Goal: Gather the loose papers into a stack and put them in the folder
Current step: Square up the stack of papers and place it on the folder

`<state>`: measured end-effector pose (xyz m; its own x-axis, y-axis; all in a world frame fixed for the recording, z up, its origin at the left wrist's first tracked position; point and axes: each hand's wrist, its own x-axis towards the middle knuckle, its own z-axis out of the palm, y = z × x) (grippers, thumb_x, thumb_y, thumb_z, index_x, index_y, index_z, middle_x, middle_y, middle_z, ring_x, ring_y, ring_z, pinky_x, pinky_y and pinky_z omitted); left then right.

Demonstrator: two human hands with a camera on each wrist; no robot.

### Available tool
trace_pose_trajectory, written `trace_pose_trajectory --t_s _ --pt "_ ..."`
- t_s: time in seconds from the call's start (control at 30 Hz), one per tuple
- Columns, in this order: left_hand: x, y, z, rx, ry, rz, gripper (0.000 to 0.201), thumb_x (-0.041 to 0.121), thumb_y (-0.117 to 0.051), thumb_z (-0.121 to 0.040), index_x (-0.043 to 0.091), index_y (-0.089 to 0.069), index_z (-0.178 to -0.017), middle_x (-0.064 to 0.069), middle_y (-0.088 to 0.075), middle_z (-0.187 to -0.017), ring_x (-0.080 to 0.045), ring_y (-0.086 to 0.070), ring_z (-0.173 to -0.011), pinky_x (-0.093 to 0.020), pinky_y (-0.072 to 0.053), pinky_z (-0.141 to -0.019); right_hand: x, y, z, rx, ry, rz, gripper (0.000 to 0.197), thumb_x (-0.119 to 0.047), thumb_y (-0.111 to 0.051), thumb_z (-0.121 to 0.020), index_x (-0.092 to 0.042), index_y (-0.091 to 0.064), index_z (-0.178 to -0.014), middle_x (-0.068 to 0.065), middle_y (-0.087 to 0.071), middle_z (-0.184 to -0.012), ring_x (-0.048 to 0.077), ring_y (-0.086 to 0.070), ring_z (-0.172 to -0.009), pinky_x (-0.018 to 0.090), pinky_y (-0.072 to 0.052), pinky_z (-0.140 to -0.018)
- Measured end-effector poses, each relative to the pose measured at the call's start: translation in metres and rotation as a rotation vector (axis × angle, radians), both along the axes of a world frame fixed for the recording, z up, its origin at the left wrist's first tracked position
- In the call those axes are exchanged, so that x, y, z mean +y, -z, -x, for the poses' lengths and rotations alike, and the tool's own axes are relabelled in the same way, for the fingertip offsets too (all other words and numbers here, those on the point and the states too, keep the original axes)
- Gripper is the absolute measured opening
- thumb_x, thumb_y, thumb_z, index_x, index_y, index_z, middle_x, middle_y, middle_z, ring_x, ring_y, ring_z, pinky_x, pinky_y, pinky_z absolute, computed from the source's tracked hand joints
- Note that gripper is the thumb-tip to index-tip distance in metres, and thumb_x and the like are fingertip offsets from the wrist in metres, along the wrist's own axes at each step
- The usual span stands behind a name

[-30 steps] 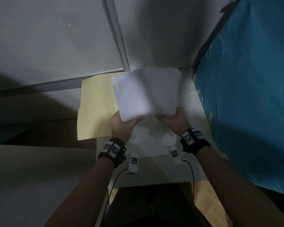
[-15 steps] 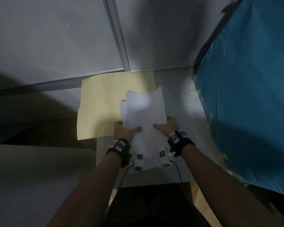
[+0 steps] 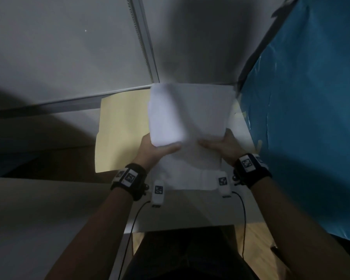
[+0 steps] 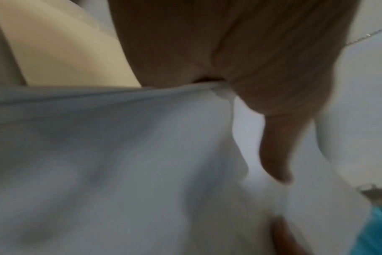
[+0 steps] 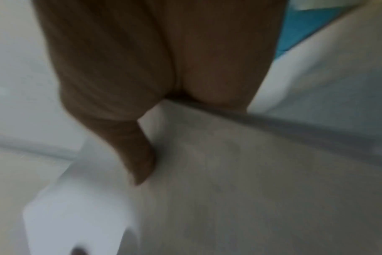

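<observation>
We hold the stack of white papers (image 3: 190,118) with both hands. Our left hand (image 3: 152,152) grips the near left corner, with the thumb lying on top of the sheets and the other fingers hidden under them. Our right hand (image 3: 222,146) grips the near right corner the same way, thumb on top. In the left wrist view the thumb (image 4: 275,151) presses down on the paper edge, and the right wrist view shows the same kind of pinch, though both pictures are blurry. Half a second ago the papers were pulled in close to us and looked narrow, and our hands sat close together. Now the papers are pushed out away from us, spread wide and curling up, and our hands are farther apart. The yellow folder (image 3: 121,130) lies flat just past our left hand and off to its outer side, and the papers cover its right part. More white paper lies on the table (image 3: 190,217) between our wrists. A blue sheet (image 3: 301,118) hangs beside our right hand.
</observation>
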<state>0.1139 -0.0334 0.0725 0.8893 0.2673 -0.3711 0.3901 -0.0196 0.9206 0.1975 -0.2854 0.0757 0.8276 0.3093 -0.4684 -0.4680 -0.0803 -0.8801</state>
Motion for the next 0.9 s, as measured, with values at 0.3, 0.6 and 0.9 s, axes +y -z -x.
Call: trace_pose_trajectory --t_s 0.3,0.6,0.9 --pt "-0.019 0.001 0.005 -0.102 -0.256 -0.138 0.048 0.016 -0.103 -0.074 0.021 -0.074 -0.111 0.003 -0.081 -0.113 0.001 -0.078 -0.099 -0.033 -0.067 -0.086 0.020 -0.010 0.007 -0.340 -0.103 0.234 0.033 -0.013 -0.090 -0.081 -0.031 -0.066 -0.093 -0.005 -0.072 -0.098 -0.005 -0.070 -0.088 0.036 -0.064 -0.082" --pt "-0.004 -0.064 0.000 -0.477 -0.101 -0.702 0.151 0.053 -0.107 -0.059 0.009 -0.018 -0.173 -0.012 -0.026 -0.177 -0.031 -0.035 -0.162 -0.055 -0.039 -0.127 -0.019 -0.010 -0.014 -0.379 -0.248 0.591 0.013 -0.018 -0.074 -0.093 -0.005 -0.075 -0.095 0.016 -0.076 -0.090 0.030 -0.072 -0.082 0.045 -0.059 -0.070" --pt "0.002 -0.078 -0.028 0.036 0.247 -0.678 0.044 0.036 -0.099 -0.072 0.023 -0.060 -0.054 0.004 -0.055 -0.054 -0.026 -0.056 -0.055 -0.036 -0.039 -0.054 -0.031 -0.023 -0.025 -0.438 -0.589 0.635 0.010 -0.023 -0.081 -0.086 -0.026 -0.073 -0.082 -0.001 -0.074 -0.084 0.019 -0.070 -0.079 0.039 -0.056 -0.073"
